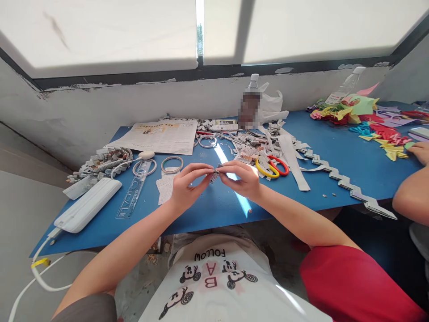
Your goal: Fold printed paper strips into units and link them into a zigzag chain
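My left hand [186,184] and my right hand [243,178] meet above the blue table [214,205], fingertips pinched together on a small folded piece of grey newspaper [215,173]. Both hands are closed on it from either side. Below the left hand lie small white paper slips [165,187]. Just right of my right hand rest two pairs of scissors, one yellow-handled [265,170], one red-handled [280,164].
A white power bank [87,205], clear ruler [133,196], rings [172,164], an open newspaper [160,136], a folded-paper chain [348,187] and a scrap pile [254,143] lie around. A bottle [250,105] stands at the back. Another person's arm [414,192] is at right near coloured paper [378,127].
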Tool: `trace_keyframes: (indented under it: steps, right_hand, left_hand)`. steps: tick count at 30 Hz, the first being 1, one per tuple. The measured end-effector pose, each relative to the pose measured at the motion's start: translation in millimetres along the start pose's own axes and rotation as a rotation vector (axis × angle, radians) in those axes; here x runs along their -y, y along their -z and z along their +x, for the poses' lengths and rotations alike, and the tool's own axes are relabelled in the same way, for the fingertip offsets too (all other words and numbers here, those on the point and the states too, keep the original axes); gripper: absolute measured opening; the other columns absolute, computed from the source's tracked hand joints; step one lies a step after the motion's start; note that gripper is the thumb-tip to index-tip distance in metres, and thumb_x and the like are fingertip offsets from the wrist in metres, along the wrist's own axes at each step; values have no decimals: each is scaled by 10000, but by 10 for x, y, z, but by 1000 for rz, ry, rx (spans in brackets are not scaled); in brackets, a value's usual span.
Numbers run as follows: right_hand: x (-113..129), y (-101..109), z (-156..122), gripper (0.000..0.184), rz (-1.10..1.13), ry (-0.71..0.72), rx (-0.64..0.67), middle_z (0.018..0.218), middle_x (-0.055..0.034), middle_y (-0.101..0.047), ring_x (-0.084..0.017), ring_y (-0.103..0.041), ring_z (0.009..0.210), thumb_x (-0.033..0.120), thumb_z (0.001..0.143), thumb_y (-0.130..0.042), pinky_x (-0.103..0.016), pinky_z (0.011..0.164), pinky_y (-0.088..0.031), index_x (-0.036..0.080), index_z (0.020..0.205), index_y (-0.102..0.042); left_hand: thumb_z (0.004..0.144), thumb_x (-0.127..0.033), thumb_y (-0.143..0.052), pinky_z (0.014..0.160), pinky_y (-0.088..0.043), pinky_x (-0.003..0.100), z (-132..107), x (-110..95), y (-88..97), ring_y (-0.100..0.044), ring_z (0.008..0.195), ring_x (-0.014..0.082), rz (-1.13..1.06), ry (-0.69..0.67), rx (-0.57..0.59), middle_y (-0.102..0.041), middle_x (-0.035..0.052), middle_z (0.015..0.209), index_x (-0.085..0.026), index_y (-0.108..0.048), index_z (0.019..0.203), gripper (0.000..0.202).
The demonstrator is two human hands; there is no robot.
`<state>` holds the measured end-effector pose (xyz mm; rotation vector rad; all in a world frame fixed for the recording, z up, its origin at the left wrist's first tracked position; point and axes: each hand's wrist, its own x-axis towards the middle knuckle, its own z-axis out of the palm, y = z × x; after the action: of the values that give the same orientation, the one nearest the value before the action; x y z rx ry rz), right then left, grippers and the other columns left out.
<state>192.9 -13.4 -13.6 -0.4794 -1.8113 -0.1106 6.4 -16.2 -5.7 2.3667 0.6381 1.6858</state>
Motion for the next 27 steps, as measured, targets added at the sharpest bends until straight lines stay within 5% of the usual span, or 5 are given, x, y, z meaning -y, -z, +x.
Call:
trace_keyframes:
  steps: [6,17,27]
  right_hand:
    - [-15,17,-6,143,-70,19,117,849,-73,-737,-159,-706,739,164,876,-580,-260,649,-585,218,977,-667]
    - [-4,-6,4,108,157,-179,196,806,-49,-723,-137,-670,663,190,867,-585,-258,603,-565,207,918,-678]
    - [0,-41,-1,100,175,-381,219,703,-32,-693,-112,-618,569,174,825,-596,-239,551,-541,168,815,-696]
  left_hand:
    - [816,-287,-698,807,-559,331,40,-38,-1,-652,871,175,-112,289,103,-670,55,924,-197,-641,859,115]
    - [708,-409,-775,822,-527,360,171,166,141,-618,815,170,-744,1055,411,-638,25,833,-180,-679,819,272]
    - [701,-399,-788,809,-548,352,144,223,93,-607,821,156,-732,1129,392,-610,20,836,-169,-673,804,277]
